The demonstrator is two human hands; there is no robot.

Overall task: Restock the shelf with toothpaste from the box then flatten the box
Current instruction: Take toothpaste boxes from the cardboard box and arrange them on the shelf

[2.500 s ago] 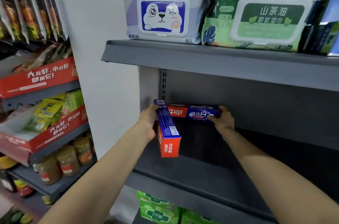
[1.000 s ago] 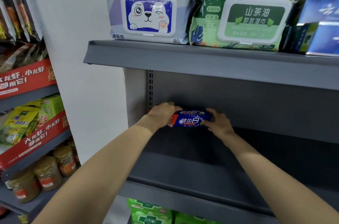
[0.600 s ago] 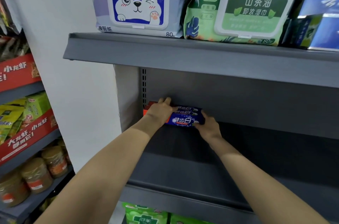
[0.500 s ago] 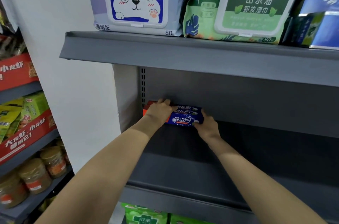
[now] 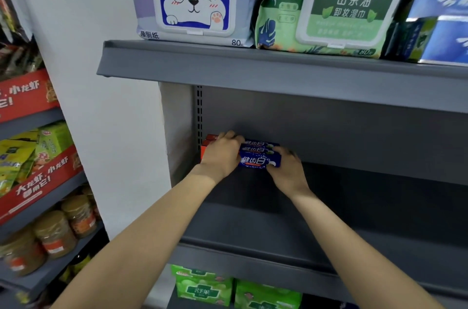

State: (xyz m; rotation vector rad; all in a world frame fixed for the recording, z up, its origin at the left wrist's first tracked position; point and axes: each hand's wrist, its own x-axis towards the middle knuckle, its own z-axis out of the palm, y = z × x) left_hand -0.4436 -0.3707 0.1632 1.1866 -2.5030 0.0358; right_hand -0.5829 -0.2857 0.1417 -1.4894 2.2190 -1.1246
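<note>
Three blue-and-red toothpaste boxes (image 5: 258, 155) lie stacked lengthwise at the back left corner of the dark grey middle shelf (image 5: 253, 222). My left hand (image 5: 222, 154) covers the stack's left half, its fingers curled over the top box. My right hand (image 5: 288, 169) grips the stack's right end, with the thumb at the front of the lowest box. The left ends of the boxes are mostly hidden behind my left hand. The supply box is out of view.
The upper shelf (image 5: 253, 73) overhangs, carrying wipe packs (image 5: 192, 2) and blue boxes (image 5: 440, 22). A white pillar (image 5: 101, 106) stands left of the shelf. Farther left are red cartons (image 5: 38, 182) and jars (image 5: 55, 232). Green boxes (image 5: 202, 288) sit on the shelf below.
The box that my left hand held end-on 2.5 s ago now lies lengthwise in the stack. Both hands have pushed the stack back into the left corner.
</note>
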